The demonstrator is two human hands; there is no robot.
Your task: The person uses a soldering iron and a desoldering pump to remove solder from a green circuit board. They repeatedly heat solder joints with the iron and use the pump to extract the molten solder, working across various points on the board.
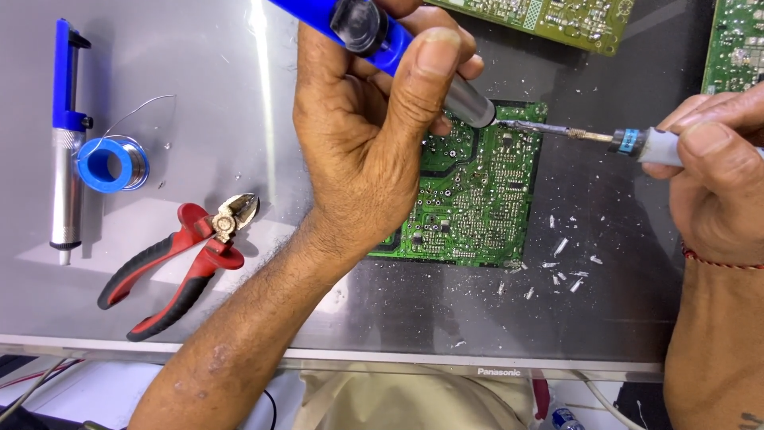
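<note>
— Where is the board?

— The green circuit board (477, 199) lies flat on the grey work surface (199, 64). The left hand (374, 135) wraps a blue solder sucker (398, 52), its nozzle at the board's top edge; the right hand (716, 167) pinches a soldering iron (605, 139), tip meeting that nozzle.

— The risk?

— I'd judge the hot tip could scorch the nozzle or lift a pad if it lingers.

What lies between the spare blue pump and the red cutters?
In the head view, a solder spool lies between the pump and the cutters, touching the pump.
</note>
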